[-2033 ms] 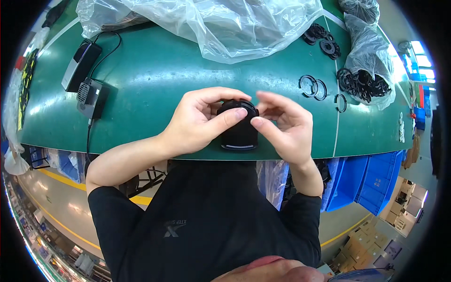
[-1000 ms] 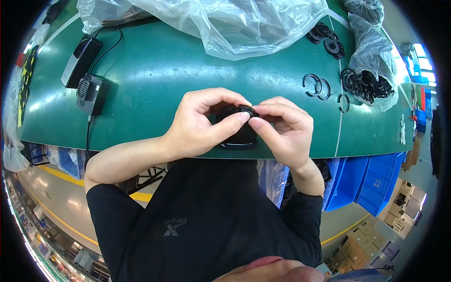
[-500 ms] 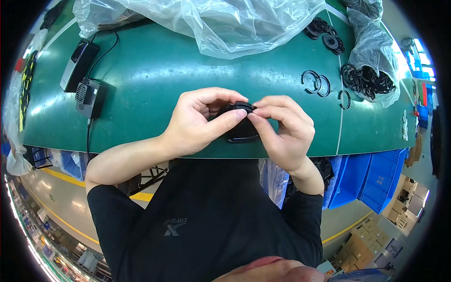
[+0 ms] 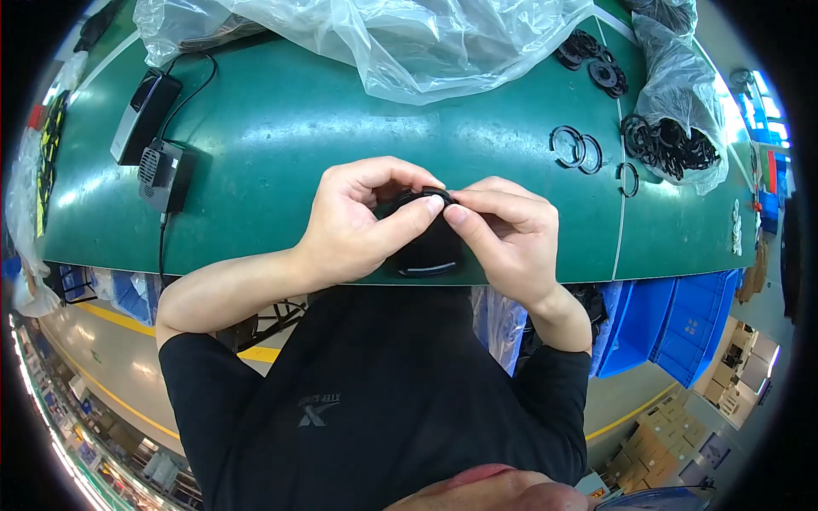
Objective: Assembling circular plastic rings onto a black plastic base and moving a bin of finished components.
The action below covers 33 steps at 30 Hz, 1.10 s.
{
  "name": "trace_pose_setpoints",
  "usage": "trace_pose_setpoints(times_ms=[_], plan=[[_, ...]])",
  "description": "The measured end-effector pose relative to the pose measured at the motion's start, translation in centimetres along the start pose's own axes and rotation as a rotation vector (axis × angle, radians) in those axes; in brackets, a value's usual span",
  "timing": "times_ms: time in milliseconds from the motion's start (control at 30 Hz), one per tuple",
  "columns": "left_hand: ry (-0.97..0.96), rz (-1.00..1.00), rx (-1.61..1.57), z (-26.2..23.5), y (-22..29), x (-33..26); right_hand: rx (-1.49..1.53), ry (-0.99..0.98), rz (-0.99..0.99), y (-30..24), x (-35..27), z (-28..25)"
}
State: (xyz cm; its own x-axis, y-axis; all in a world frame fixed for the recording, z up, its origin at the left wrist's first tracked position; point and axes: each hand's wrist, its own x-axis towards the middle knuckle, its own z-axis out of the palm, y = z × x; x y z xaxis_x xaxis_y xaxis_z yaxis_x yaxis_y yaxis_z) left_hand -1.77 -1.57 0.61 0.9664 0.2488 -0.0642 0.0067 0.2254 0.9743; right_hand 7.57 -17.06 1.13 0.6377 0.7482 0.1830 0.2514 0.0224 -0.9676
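Observation:
Close to the table's near edge, both hands hold a dark, glossy black plastic part (image 4: 429,247) with a curved, ring-like upper rim. My left hand (image 4: 358,217) is closed on its left side, the thumb lying across the top of the rim. On the other side, my right hand (image 4: 514,234) pinches the rim between thumb and fingers. The fingertips of both hands nearly meet there. My fingers hide much of the part's upper area, so I cannot tell whether the rim is a separate ring.
Thin black rings (image 4: 581,151) lie to the right, beside a clear bag (image 4: 682,94) spilling black rings. Several black discs (image 4: 605,75) sit behind. A large plastic bag (image 4: 426,47) covers the far middle. A corded grey-and-black device (image 4: 164,176) stands left. Blue bins (image 4: 635,328) are below the right edge.
The black part has tipped and shifted slightly left, its lower end now nearer me. My right hand has moved a little left, with its fingers closer to the left thumb.

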Motion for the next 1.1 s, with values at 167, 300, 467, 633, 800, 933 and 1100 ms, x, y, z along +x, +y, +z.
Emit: trace_pose_setpoints(times_ms=[167, 300, 467, 633, 800, 933, 1100], plan=[[0.005, -0.015, -0.06, -0.1, -0.3, 0.0, 0.047, -0.03, 0.036, -0.1, 0.1, -0.1], [-0.027, -0.024, -0.055, -0.3, 0.0, 0.0, 0.093, 0.138, 0.053, -0.3, -0.3, 0.8], [-0.042, -0.083, -0.179, -0.2, 0.2, 0.1, -0.113, 0.194, -0.199, 0.1, 0.0, 0.4], [-0.019, -0.109, -0.201, -0.1, 0.0, 0.3, -0.197, 0.199, -0.219, 0.0, 0.1, 0.5], [-0.033, -0.138, -0.192, -0.4, 0.2, 0.4, -0.121, 0.191, -0.136, 0.0, 0.0, 0.7], [-0.011, -0.095, -0.084, -0.4, 0.2, 0.3, -0.098, 0.198, -0.107, 0.0, -0.1, 1.0], [0.011, -0.062, -0.127, -0.1, 0.0, 0.3, -0.155, 0.205, -0.188, 0.4, 0.1, 0.9]])
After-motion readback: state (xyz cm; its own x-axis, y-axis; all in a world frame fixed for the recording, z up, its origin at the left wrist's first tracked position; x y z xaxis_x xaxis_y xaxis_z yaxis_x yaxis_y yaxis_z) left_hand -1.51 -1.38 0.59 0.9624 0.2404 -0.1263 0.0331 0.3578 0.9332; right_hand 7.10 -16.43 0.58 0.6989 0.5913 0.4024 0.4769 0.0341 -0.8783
